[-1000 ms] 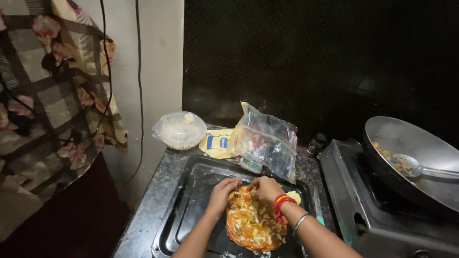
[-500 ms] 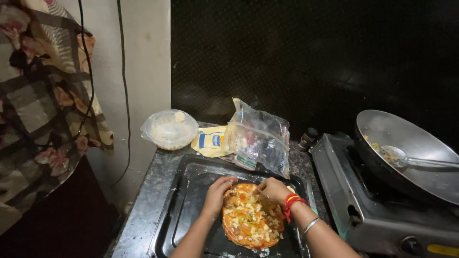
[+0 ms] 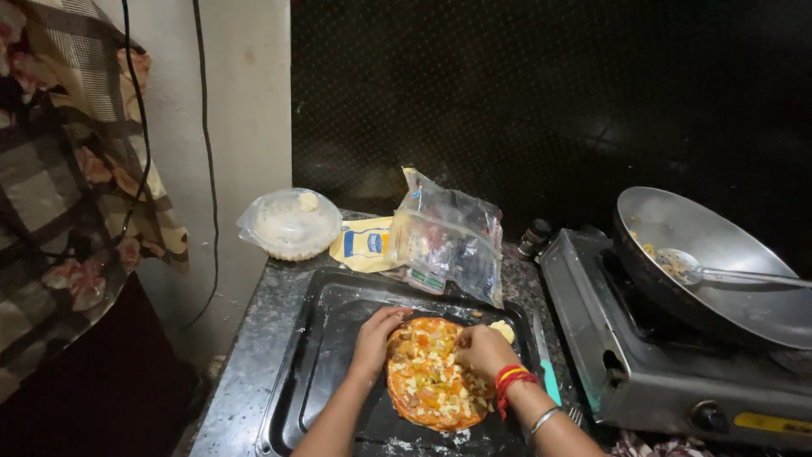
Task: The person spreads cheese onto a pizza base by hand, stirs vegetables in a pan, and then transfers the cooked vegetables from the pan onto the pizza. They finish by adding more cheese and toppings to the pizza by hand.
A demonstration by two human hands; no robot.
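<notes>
View: looking down from the head at a dark, speckled bench (image 3: 254,338) against a black wall.
Pizza: a small round pizza (image 3: 433,382) with orange sauce and pale and yellow toppings lies on a black tray (image 3: 326,338) on the bench.
Left hand: the left hand (image 3: 377,337) rests on the pizza's left edge, fingers curved against the crust; its grip is loose, not closed around anything.
Right hand: the right hand (image 3: 482,347) is on the pizza's upper right edge, fingers bent down onto the toppings; whether it pinches anything I cannot tell. Red bangles (image 3: 511,381) and a silver bangle circle that wrist.
Behind the tray: a covered white bowl (image 3: 290,223), a yellow pouch (image 3: 364,244) and a clear bag (image 3: 448,237) stand side by side.
Right: a gas stove (image 3: 668,372) carries a metal pan (image 3: 719,262) with a spoon (image 3: 719,271) in it.
Left: a patterned cloth (image 3: 68,195) hangs beside black cables.
</notes>
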